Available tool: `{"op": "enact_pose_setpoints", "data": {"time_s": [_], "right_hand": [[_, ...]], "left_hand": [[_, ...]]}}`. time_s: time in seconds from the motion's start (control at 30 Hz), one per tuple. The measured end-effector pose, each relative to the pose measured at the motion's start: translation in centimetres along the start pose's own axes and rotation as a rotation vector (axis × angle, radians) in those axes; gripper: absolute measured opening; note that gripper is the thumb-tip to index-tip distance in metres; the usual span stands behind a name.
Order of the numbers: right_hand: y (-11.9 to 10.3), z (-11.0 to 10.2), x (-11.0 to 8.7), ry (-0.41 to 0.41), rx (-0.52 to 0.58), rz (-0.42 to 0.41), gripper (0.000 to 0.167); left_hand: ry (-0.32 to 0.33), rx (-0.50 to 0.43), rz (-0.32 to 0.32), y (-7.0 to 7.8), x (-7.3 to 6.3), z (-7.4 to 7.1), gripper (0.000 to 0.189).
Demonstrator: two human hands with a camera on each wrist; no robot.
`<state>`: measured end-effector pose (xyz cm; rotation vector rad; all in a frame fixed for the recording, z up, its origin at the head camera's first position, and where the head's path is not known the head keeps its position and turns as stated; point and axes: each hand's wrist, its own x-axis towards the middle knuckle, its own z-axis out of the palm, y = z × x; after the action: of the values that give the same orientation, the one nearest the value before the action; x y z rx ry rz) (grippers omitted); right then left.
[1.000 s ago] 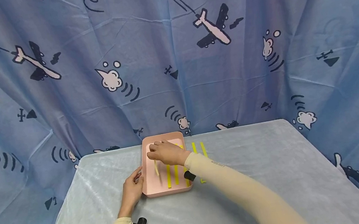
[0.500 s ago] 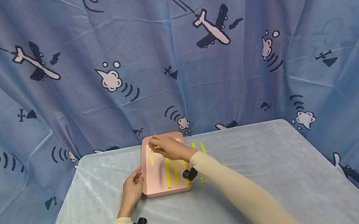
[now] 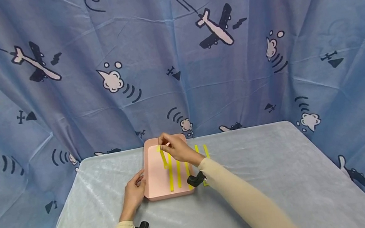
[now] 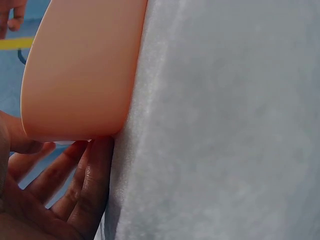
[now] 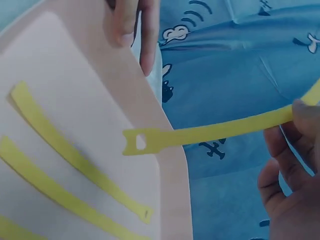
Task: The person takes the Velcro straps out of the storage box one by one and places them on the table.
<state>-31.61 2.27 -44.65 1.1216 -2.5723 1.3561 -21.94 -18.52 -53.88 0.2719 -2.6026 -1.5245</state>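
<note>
A pink tray [image 3: 155, 190] lies at the far side of the cloth-covered table. My right hand [image 3: 179, 150] is above its far part and pinches a yellow hook-and-loop cable tie [image 5: 220, 133] between thumb and fingers. The tie's slotted head dangles over the tray, and its other end passes beyond the fingers. Several similar ties [image 5: 80, 157] lie lengthwise inside the tray, roughly side by side. At the tray's left side, my left hand [image 3: 134, 196] rests its extended fingers [image 4: 92, 180] against the outer wall. The thumb is near the rim.
More yellow strips [image 3: 206, 151] lie on the table [image 3: 267, 172] just right of the tray, partly hidden by the right forearm. A blue patterned curtain [image 3: 175, 64] hangs directly behind the tray and along both sides.
My right hand has shifted right and slightly away across the tray, bringing the held cable tie from the left side toward the other ties. The left hand and tray stay put.
</note>
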Motion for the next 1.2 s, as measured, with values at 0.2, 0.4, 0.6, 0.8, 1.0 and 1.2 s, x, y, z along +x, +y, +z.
{"op": "enact_pose_setpoints", "data": {"time_s": [0.2,0.4,0.6,0.8,1.0,1.2], "right_hand": [[0.2,-0.7,-1.1,0.081,0.212,0.089,0.008],[1.2,-0.8,-2.4,0.162,0.341,0.21,0.008],[2.5,-0.8,-3.5,0.219,0.437,0.256,0.01],[2.6,-1.2,-4.0,0.275,0.483,0.294,0.01],[2.5,-1.6,-4.7,0.322,0.509,0.322,0.01],[2.8,-2.1,-5.7,0.35,0.544,0.387,0.012]], "left_hand": [[-0.001,0.003,0.001,0.0,0.0,0.1,0.043],[0.0,-0.006,0.01,0.0,0.0,0.2,0.042],[0.002,-0.002,0.011,-0.2,-0.1,0.1,0.042],[-0.001,0.0,0.008,-0.1,0.0,0.0,0.042],[-0.019,-0.005,-0.012,0.2,-0.1,-0.2,0.044],[-0.015,0.002,-0.017,0.1,-0.2,-0.2,0.043]]}}
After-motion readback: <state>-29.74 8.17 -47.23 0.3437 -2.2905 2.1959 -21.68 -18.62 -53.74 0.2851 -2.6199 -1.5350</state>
